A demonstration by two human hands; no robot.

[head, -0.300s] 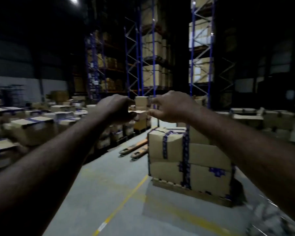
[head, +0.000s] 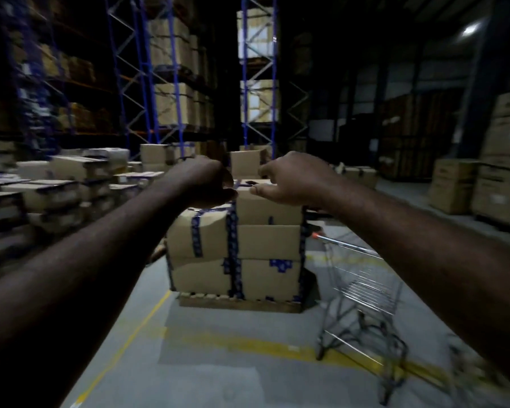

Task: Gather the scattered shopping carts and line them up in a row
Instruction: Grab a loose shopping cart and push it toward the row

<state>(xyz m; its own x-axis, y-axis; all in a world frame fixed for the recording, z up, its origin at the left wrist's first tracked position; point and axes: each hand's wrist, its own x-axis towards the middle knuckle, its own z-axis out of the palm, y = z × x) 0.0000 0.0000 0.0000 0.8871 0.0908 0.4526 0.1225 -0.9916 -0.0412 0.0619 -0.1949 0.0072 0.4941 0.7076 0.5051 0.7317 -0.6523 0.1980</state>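
A silver wire shopping cart [head: 362,293] with an orange handle end stands on the grey floor at the lower right, partly behind my right forearm. Both my arms stretch forward at chest height, well above and left of the cart. My left hand [head: 202,184] is curled into a fist and holds nothing. My right hand [head: 289,179] has its fingers curled down with the thumb pointing left, also holding nothing. The two hands are close together, a small gap between them. A blurred metal shape [head: 468,375] at the bottom right may be a second cart.
A pallet of taped cardboard boxes [head: 236,254] stands straight ahead, just left of the cart. Low stacks of boxes [head: 50,189] fill the left side. Tall blue racking [head: 256,83] rises behind. More box stacks [head: 501,172] line the right wall. Yellow floor lines [head: 124,346] mark the aisle.
The view has swung right: the pallet sits in the centre and the cart has come into sight. My hands stay extended and curled, close together.
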